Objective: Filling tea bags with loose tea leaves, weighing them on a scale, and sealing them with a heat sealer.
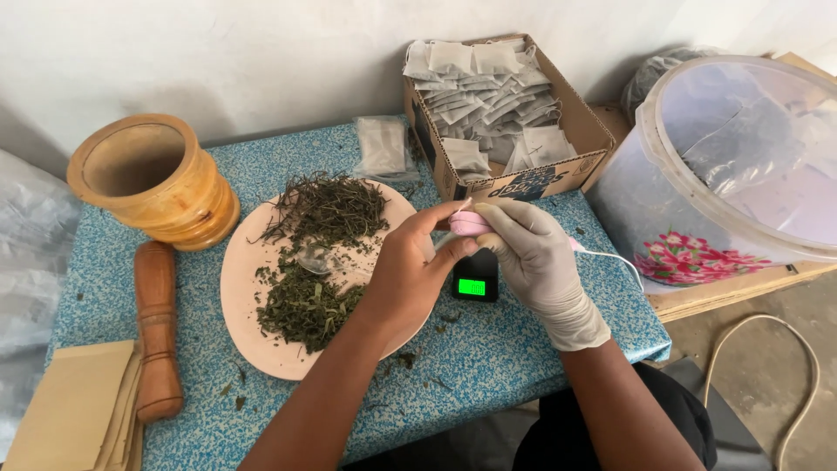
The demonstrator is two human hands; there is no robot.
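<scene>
My bare left hand [410, 270] pinches the top edge of a small white tea bag [459, 208] above a pocket scale [475, 277] with a lit green display. My right hand [540, 262], in a white glove, grips a small pink corded sealer [471, 224] closed against that bag. Its white cord [610, 259] trails right across the blue speckled table [488, 366]. Left of my hands, a pink plate [240, 292] holds piles of dried green herbs [305, 305] and a spoon [316, 259].
A cardboard box [571, 118] of filled tea bags stands at the back. A wooden mortar [153, 179] and pestle [157, 327] lie left, with brown envelopes [74, 406] at the front corner. A large translucent bucket [724, 166] stands right. A clear packet of bags [381, 146] lies near the box.
</scene>
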